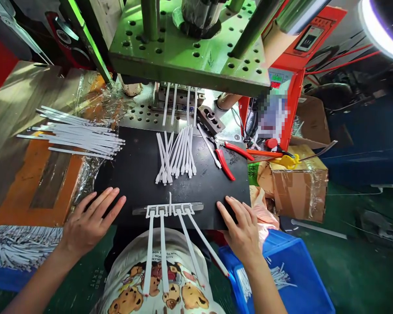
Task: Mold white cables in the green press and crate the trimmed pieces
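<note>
My left hand (90, 220) lies palm down with fingers spread near the left front corner of a black board (134, 170). At the board's right front edge, my right hand (241, 224) rests, its fingers apart and nothing in them. Between the hands, apart from both, a flat metal bar (198, 206) lies along the front edge. White moulded plastic joins several white strips (163, 257) on it, their tails hanging toward my body. Farther back is a fanned bunch of white strips (183, 152). Red-handled cutters (225, 161) lie open beside it, with a single strip alongside.
Ahead stands a press with a green plate (183, 56); several strips stick out of the mould (180, 98) beneath. More white strips (75, 135) lie on the left bench. To the right are a red control box (291, 126), a cardboard box (301, 192) and a blue bin (301, 261).
</note>
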`<state>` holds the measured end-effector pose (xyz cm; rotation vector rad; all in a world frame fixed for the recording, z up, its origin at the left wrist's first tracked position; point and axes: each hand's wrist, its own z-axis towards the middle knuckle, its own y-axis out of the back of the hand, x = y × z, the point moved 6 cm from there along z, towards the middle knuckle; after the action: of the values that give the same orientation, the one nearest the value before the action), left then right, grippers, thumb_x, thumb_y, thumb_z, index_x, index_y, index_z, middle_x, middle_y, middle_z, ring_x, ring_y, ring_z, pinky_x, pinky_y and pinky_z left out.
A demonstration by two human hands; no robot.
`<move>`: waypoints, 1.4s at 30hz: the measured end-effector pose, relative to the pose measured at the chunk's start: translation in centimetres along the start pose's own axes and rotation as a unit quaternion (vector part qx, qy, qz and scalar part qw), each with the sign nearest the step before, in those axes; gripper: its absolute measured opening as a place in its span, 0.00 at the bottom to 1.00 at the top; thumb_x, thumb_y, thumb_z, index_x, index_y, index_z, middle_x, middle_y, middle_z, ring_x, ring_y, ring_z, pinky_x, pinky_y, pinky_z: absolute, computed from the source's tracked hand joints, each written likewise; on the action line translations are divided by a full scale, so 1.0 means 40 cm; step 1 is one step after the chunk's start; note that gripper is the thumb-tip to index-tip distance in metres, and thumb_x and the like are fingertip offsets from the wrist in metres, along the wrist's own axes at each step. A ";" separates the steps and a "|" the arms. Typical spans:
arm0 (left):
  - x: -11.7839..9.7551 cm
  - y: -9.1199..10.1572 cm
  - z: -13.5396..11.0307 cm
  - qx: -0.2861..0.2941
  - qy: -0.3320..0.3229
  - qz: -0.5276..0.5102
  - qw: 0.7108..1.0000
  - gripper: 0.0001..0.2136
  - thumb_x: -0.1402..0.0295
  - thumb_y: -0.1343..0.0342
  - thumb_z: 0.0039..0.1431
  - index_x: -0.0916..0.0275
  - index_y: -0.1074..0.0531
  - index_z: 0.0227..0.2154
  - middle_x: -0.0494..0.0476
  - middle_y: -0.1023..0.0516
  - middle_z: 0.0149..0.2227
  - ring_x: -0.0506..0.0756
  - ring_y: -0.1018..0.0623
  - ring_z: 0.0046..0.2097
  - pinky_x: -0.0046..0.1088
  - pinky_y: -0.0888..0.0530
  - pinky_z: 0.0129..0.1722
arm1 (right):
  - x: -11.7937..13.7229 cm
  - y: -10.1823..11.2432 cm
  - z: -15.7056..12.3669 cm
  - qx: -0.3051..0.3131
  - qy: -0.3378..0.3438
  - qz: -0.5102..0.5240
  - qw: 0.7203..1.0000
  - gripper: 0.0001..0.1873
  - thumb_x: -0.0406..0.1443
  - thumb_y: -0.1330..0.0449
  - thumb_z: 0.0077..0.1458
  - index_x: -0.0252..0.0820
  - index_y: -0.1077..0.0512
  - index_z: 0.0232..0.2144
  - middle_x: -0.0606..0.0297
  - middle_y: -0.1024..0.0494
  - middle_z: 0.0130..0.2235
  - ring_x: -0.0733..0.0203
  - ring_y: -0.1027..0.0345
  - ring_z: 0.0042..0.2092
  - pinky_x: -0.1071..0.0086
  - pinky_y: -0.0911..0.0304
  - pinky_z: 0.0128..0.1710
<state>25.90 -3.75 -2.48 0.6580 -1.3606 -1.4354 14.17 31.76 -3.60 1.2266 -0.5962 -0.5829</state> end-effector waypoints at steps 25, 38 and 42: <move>-0.033 0.062 0.095 -0.020 0.039 -0.172 0.984 0.21 0.61 0.42 0.65 0.67 0.32 0.56 0.69 0.25 0.49 0.65 0.23 0.48 0.44 0.30 0.48 | 0.066 0.061 0.092 -0.003 0.015 0.248 0.969 0.26 0.40 0.38 0.61 0.43 0.35 0.60 0.50 0.28 0.56 0.46 0.34 0.58 0.47 0.37 0.57; -0.059 0.020 0.210 0.052 0.026 -0.327 0.943 0.09 0.80 0.55 0.68 0.64 0.32 0.38 0.54 0.33 0.33 0.53 0.29 0.36 0.29 0.29 0.36 | 0.092 0.008 0.451 0.032 0.094 0.406 0.909 0.17 0.23 0.52 0.59 0.39 0.24 0.36 0.65 0.22 0.30 0.65 0.27 0.31 0.73 0.32 0.34; -0.065 0.026 0.211 0.043 0.037 -0.310 0.949 0.08 0.79 0.55 0.68 0.66 0.32 0.40 0.55 0.32 0.34 0.53 0.27 0.37 0.28 0.29 0.34 | 0.091 0.035 0.517 -0.130 0.017 0.378 0.916 0.13 0.26 0.51 0.61 0.39 0.26 0.35 0.64 0.22 0.32 0.65 0.27 0.31 0.73 0.33 0.33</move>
<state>19.57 2.08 -0.31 1.2647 -1.2121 -1.8177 2.50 15.50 2.87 0.6684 -0.8688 0.0201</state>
